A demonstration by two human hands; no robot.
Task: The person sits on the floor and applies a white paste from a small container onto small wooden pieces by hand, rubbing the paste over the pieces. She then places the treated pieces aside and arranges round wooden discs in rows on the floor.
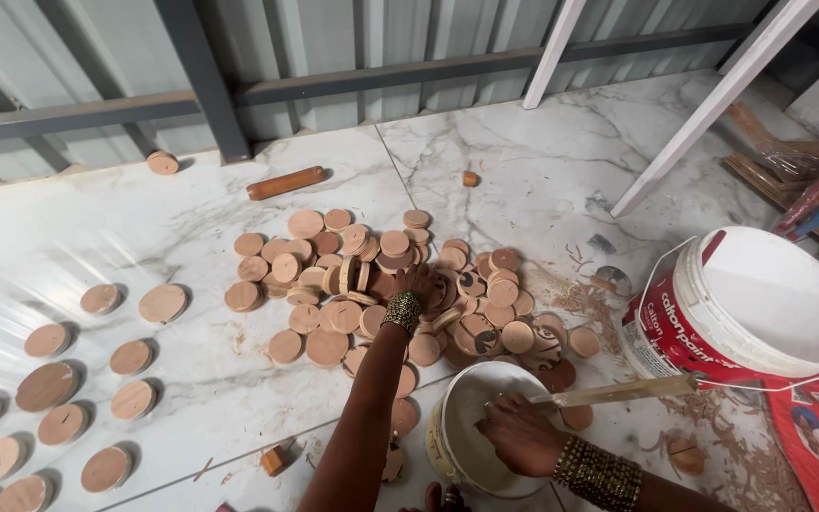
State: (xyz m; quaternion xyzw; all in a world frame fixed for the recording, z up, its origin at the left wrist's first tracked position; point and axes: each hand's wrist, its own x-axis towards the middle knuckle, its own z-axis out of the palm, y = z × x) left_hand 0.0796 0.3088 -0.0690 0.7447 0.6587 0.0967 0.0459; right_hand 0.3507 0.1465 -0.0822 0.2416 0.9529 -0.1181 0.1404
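While around stick (618,391), right hand (521,434)

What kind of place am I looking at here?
Likely a small craft workshop, worked on the floor: a heap of wooden discs on marble tiles, wood shavings, a big paint bucket, and corrugated metal walls.

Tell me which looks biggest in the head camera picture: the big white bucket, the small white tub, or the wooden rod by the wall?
1. Big white bucket, largest.
2. Small white tub.
3. Wooden rod, smallest, though it lies farther from the camera, so it may look smaller than it is.
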